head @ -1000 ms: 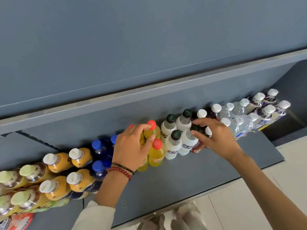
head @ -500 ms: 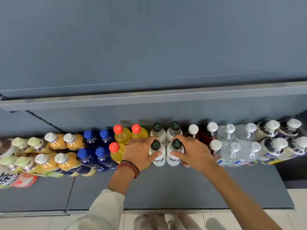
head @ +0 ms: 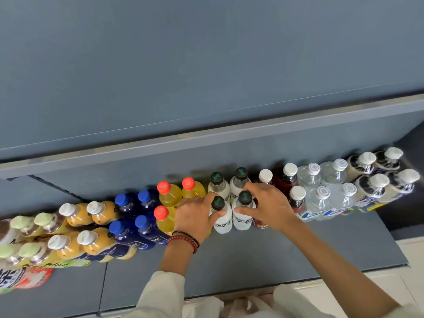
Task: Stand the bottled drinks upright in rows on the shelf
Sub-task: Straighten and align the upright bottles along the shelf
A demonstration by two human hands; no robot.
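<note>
Leftmost bottles (head: 10, 277) partly off-frame

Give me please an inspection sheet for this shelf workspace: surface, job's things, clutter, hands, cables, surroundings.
Surface: grey shelf, made of panels with a seam at left.
Job's things: bottled drinks stand two rows deep, grouped by cap colour; front-left black-capped bottle and front-right black-capped bottle stand side by side.
Clutter: nothing seen on the shelf.
Hands: left hand grips the front-left black-capped bottle; right hand grips the front-right black-capped bottle.
Cables: nothing seen.
Surroundings: upper shelf board above; pale floor at right; pale cloth-like thing below the front edge, unclear.
</note>
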